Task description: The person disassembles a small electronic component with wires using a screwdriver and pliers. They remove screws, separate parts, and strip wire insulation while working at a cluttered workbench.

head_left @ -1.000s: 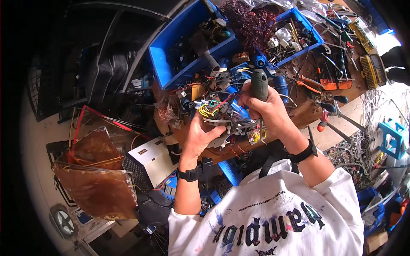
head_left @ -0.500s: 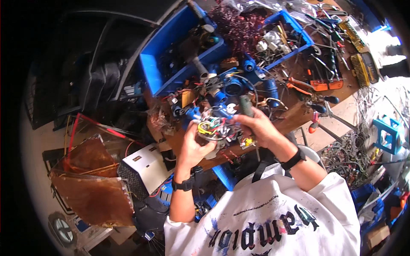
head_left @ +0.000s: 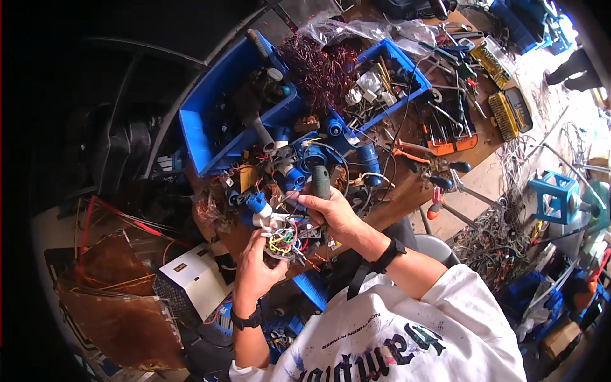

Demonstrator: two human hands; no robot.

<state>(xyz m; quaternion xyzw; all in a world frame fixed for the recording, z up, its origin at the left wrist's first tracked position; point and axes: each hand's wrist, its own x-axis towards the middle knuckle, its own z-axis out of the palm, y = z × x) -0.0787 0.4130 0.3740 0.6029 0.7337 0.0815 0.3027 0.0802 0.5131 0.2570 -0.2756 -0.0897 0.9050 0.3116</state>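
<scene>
My left hand [head_left: 256,267] is closed on a wired electrical part [head_left: 283,240], with yellow, green, red and white wires bunched at its near side. A white and blue cylindrical piece [head_left: 259,209] shows just beyond my left fingertips; whether it joins the wired part I cannot tell. My right hand [head_left: 340,219] is wrapped round a screwdriver, its dark green handle [head_left: 321,181] pointing up and away from me. The right fingers are beside the wires, and the screwdriver's tip is not clearly visible. Blue round housings [head_left: 312,156] lie on the bench beyond both hands.
Blue bins [head_left: 210,137] of parts stand at the back, around a heap of dark red wire [head_left: 318,70]. Pliers [head_left: 410,155] and other tools cover the bench's right side. A white box [head_left: 194,280] is at left, a blue stool [head_left: 554,196] at right.
The whole view has shifted, so the bench appears lower and further left. My right hand has moved slightly left toward the wired part. Both hands keep their hold.
</scene>
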